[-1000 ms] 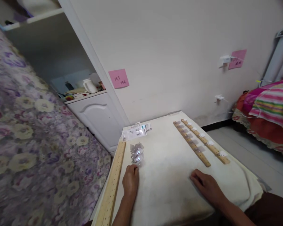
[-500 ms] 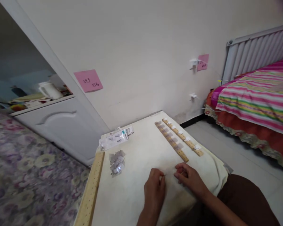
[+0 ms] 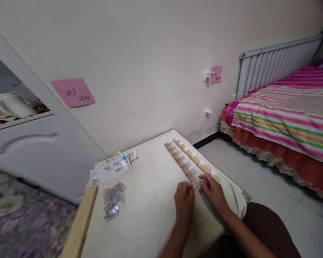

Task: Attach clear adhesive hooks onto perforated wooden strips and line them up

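Note:
My left hand [image 3: 185, 200] is closed in a pinch at the metal end of a clear square hook [image 3: 196, 182]. On the other side, my right hand [image 3: 213, 191] pinches the hook's clear plastic edge. Both hands are over the near end of a wooden strip with holes [image 3: 174, 154], which bears a row of similar clear hooks. Whether the held hook touches the strip, I cannot tell. Beside it lies a second wooden strip [image 3: 188, 153] with several white hooks. A pile of clear square hooks [image 3: 114, 201] lies to the left.
Plastic packets [image 3: 111, 169] lie at the table's far left corner. A wooden bar with holes [image 3: 82, 224] runs along the left edge of the cloth-covered table [image 3: 140, 218]. Behind stands the wall [image 3: 140, 71], and a bed [image 3: 290, 107] is at the right.
Both hands have moved forward to the near end of the clear-hook strip and come closer together, with the clear hook between them. My view has turned to the right.

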Tool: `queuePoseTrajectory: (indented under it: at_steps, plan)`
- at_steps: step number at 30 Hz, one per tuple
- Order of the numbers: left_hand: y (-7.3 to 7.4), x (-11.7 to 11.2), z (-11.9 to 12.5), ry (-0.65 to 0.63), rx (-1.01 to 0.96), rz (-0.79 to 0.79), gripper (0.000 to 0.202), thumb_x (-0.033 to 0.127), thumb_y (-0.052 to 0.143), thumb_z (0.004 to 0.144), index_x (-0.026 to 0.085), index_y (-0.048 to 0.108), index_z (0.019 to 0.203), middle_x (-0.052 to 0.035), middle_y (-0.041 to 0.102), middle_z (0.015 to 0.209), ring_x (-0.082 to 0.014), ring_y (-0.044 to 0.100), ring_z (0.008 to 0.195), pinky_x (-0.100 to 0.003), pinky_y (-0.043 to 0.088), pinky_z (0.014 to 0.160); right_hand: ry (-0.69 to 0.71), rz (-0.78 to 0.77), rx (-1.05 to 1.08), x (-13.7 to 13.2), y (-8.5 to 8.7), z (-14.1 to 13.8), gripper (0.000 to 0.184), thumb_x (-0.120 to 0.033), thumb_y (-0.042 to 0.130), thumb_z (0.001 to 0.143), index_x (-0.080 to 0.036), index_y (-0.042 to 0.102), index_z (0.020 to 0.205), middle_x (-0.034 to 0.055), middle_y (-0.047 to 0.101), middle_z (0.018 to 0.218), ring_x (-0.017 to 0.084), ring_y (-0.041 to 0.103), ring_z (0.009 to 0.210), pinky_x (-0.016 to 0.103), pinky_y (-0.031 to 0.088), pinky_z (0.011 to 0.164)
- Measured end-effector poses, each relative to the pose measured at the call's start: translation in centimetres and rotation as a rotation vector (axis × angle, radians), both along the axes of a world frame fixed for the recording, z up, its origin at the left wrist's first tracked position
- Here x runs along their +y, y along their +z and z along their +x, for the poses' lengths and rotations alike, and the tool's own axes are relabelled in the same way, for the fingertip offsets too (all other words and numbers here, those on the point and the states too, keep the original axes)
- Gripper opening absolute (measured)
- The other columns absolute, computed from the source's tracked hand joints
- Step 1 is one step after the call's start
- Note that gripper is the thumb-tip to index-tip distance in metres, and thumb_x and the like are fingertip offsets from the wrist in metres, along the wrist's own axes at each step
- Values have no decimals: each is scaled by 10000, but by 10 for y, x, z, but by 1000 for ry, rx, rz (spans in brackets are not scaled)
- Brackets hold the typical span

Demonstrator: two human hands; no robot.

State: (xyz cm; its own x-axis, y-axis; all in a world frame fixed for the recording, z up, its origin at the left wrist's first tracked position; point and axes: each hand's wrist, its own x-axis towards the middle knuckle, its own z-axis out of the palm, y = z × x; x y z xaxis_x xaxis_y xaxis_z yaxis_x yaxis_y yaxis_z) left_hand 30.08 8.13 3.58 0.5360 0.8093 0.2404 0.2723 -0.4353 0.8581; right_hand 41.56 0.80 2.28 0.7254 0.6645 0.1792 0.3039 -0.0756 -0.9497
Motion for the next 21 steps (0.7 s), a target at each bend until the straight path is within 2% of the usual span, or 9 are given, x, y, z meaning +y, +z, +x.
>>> queuePoseTrajectory:
  at_steps: [4, 7, 15, 19, 21]
  plan:
    - [-13, 10, 12, 36, -41, -56, 53, 184, 516, 761, 201, 560, 784, 0, 586, 786, -143, 587, 750, -271, 466, 706, -51, -84, -132, 6, -6, 3, 291, -285, 428, 815, -170, 597, 1023, 33, 647, 761, 185, 606, 673, 301, 476, 671]
    - [-18, 12, 15, 36, -62, -95, 54, 214, 528, 771, 200, 573, 796, -1, 604, 785, -146, 599, 755, -277, 476, 713, -76, -119, -204, 6, -10, 2, 319, -255, 423, 819, -154, 583, 1076, 61, 655, 841, 196, 613, 737, 321, 490, 722]
    - [-20, 13, 19, 40, -72, -153, 76, 261, 549, 778, 197, 583, 800, 0, 617, 780, -145, 604, 742, -275, 482, 706, -122, -59, -361, 6, -22, 0, 336, -217, 434, 831, -162, 552, 1141, 98, 646, 996, 208, 620, 864, 363, 507, 813]
    - [-20, 14, 20, 40, -65, -162, 87, 270, 552, 778, 199, 590, 810, 1, 623, 784, -146, 604, 745, -275, 477, 705, -111, -81, -358, 3, -22, -1, 317, -206, 406, 850, -148, 560, 1121, 118, 648, 1043, 225, 619, 948, 377, 497, 860]
    - [-20, 14, 20, 40, -65, -162, 87, 271, 549, 780, 200, 590, 808, 4, 623, 783, -144, 603, 743, -274, 474, 707, -92, -107, -325, 0, -20, -2, 313, -220, 379, 868, -141, 562, 1110, 121, 654, 1029, 219, 640, 895, 362, 514, 818]
